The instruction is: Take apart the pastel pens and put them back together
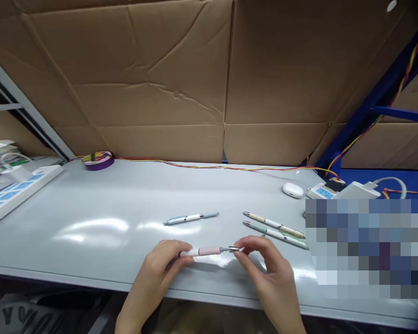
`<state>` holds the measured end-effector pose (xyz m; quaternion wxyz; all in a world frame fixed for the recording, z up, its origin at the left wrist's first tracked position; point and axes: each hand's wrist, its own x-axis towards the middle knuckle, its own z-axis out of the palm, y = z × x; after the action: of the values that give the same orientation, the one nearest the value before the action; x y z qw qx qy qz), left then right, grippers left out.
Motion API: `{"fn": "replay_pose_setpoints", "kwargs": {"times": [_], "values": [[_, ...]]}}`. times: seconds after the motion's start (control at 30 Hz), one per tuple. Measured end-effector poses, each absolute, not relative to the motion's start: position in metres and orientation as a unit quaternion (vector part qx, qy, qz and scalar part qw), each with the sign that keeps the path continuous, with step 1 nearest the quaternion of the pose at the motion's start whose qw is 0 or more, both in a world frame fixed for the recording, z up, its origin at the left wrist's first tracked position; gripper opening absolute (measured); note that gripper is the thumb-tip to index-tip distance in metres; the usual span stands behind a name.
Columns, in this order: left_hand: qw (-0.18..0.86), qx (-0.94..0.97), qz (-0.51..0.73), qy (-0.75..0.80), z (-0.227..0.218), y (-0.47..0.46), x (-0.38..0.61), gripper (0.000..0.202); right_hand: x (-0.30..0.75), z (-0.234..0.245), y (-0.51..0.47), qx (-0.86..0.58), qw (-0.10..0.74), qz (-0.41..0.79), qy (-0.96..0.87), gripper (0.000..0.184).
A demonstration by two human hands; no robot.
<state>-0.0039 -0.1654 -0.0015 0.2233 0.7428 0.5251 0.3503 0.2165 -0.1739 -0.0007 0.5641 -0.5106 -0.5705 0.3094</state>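
My left hand [160,269] pinches the white rear end of a pink and white pen [209,251], which lies level just above the grey table [107,222]. My right hand [264,264] pinches the pen's metal tip with thumb and forefinger. A light blue and white pen [191,218] lies on the table a little beyond my hands. To the right lie two more pens side by side, a cream one [273,224] and a pale green one [275,234].
A white power strip [10,195] sits at the far left, a purple tape roll [98,160] at the back left. A white earbud case [292,189] and a small white device [322,191] lie at the back right. Cardboard walls stand behind; red-yellow wires run along them.
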Motion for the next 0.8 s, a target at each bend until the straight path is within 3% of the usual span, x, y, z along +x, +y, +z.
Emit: {"fn": "replay_pose_setpoints", "kwargs": {"times": [0.27,0.53,0.8], "values": [[0.226,0.742,0.326,0.54,0.001,-0.167,-0.002,0.015,0.211,-0.002,-0.17,-0.484,0.537,0.258,-0.641,0.007],[0.346,0.743,0.261,0.51,0.003,-0.167,-0.005,0.024,0.217,-0.003,-0.173,-0.496,0.516,0.324,-0.618,0.008],[0.363,0.734,0.271,0.506,-0.002,-0.168,-0.005,0.026,0.22,-0.004,-0.171,-0.489,0.447,0.35,-0.662,0.015]]}}
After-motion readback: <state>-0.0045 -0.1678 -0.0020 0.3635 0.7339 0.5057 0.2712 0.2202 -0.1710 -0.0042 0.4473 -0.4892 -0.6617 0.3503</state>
